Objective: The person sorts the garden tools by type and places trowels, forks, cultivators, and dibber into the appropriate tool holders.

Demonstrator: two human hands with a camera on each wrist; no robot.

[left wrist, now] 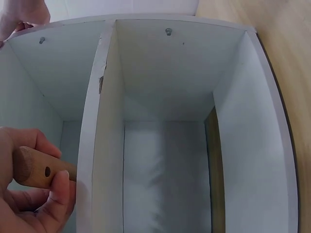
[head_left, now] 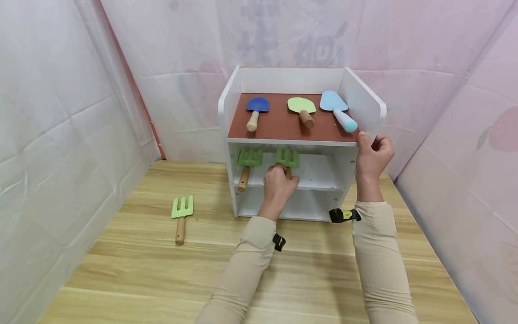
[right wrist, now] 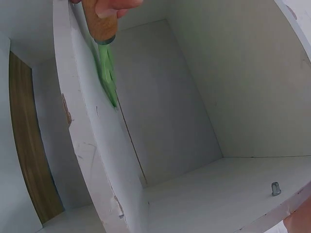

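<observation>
Pink sheets back our shelf [head_left: 366, 105]; our left hand [head_left: 278, 185] pinches the rake [head_left: 287, 158], handle toward us; right hand [head_left: 374, 153] grips the shelf's side.

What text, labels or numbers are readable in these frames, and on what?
None can be read.
Backdrop sheet: faint grey print behind the white shelf unit, too washed out to read.
Yellow tag on the black wrist strap: too small to read.
Toy garden tools, such as the green rake held in the left hand: no markings visible.
</observation>
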